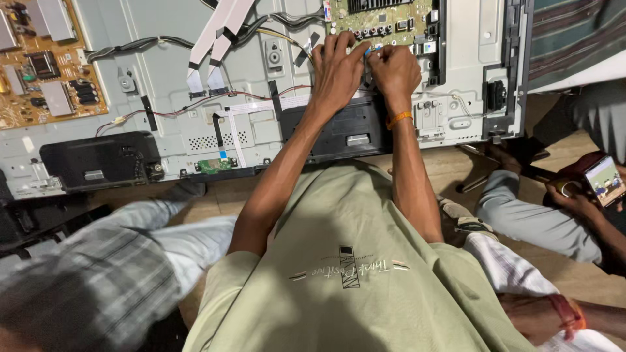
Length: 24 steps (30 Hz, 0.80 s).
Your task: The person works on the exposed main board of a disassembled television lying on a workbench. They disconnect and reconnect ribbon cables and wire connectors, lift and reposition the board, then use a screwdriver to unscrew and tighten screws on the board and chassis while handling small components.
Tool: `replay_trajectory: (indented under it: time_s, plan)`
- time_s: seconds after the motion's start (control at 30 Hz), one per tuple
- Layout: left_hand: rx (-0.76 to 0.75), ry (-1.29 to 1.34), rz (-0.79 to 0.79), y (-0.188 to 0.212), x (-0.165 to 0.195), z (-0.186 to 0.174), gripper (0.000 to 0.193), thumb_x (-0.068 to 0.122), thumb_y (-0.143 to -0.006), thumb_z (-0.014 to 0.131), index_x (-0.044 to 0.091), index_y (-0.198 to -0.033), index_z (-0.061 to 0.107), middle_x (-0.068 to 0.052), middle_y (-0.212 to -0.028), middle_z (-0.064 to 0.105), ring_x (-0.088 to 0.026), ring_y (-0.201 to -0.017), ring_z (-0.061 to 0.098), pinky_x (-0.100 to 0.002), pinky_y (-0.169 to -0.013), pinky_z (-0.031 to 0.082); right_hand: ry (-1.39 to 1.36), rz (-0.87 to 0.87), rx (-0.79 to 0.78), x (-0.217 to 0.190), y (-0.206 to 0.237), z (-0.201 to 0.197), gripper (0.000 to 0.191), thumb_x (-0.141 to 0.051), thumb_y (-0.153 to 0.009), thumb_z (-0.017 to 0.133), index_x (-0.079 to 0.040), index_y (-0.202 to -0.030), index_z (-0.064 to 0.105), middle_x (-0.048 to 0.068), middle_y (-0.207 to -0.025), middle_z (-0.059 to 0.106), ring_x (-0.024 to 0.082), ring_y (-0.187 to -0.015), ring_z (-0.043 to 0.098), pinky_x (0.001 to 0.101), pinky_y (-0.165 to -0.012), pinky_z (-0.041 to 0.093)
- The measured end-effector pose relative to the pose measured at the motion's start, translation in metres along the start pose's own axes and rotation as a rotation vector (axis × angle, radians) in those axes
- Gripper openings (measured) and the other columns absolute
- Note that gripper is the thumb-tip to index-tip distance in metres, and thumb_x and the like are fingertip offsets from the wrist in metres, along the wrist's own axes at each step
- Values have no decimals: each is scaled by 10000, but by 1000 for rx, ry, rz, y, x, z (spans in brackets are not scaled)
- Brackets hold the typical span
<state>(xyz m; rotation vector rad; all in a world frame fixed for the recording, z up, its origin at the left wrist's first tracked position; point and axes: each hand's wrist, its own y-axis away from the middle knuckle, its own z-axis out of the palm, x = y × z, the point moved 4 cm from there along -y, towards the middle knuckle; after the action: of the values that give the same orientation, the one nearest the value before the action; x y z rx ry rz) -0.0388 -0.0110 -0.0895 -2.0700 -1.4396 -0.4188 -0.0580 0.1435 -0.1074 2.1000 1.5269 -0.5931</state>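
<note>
Green shirt (352, 274) filled the foreground; beyond it both hands met at the board's (385, 19) lower edge. Left hand (336, 68) fingers bent, pressing down; right hand (394, 68) pinched a small blue connector (370, 50), long axis approx left-right. Risk, imo: yanking crooked could tear the cable.

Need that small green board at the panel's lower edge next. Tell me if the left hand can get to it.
Probably yes. The left hand is up at the main circuit board, and the small green board lies uncovered on the panel, with only thin wires and a ribbon nearby.
</note>
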Motion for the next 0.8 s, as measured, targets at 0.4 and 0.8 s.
replay_trajectory:
  time_s: [0.4, 0.8]
  plan:
    - [12, -45, 11, 2, -2, 4, 383, 105, -925, 676, 134, -1307, 664, -87, -1249, 547, -276, -1222, 472, -516, -1028, 325, -262, -34, -230, 22, 1, 2, 224, -288, -881, 768, -70, -910, 808, 55, -714, 726, 153, -635, 657, 322, -578, 464]
    - [-68, -128, 89, 0, 15, -4, 442, 114, -993, 615, 164, -1432, 590, -175, -1374, 535, -356, -1218, 484, -537, -1038, 337, -407, -244, 119, 39, 24, -16, 203, -157, -1000, 665, -8, -1111, 747, 129, -919, 747, 200, -784, 710, 348, -722, 564]
